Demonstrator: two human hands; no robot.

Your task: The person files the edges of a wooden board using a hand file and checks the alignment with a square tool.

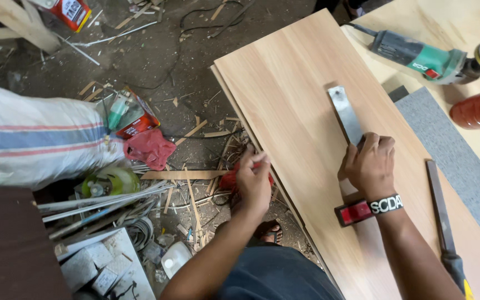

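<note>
While the right hand (370,166) presses down, fingers curled together, on a flat grey metal square with a red stock (346,119), its blade lies on the pale wood-laminate board (284,94), long axis running up and slightly left, away from the person; the red stock sits near the wrist; the left hand (253,180), at the board's left edge, pinches a small red object (230,180); a dark chisel-like tool (443,222) lies just right.

The board (301,111) is smooth, light wood with a matt face. The square's blade (344,114) is shiny grey metal. The rag (149,148) is red cloth. The floor (156,50) looks rough and dusty.
</note>
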